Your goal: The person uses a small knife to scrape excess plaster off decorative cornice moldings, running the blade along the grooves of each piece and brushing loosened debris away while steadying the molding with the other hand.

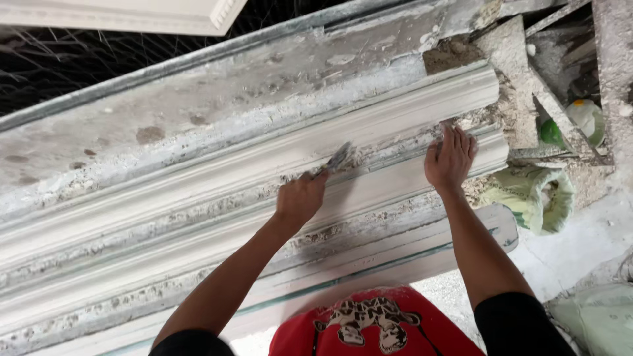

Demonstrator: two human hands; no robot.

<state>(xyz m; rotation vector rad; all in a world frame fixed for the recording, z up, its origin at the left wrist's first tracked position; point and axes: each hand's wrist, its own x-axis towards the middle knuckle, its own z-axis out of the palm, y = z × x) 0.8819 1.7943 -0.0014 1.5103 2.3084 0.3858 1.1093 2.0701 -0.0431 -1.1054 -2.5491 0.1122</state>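
Plaster moulding (pixel 369 142) (white, long) bears the right hand (pixel 450 160), fingers spread flat; left hand (pixel 300 198) grips a scraper (pixel 338 159).

Long white plaster moulding (pixel 277 191), crumb-strewn, slanting across workbench; scraper (pixel 337 159) on it

We log a plaster-crusted workbench (pixel 198 105); right of it, a pale green sack (pixel 534 198) on white dusty floor (pixel 580 244); behind it, wire mesh (pixel 59 59)

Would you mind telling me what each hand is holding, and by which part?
The left hand holds a scraper by its handle, blade on the moulding. The right hand holds nothing; it rests flat on the moulding.
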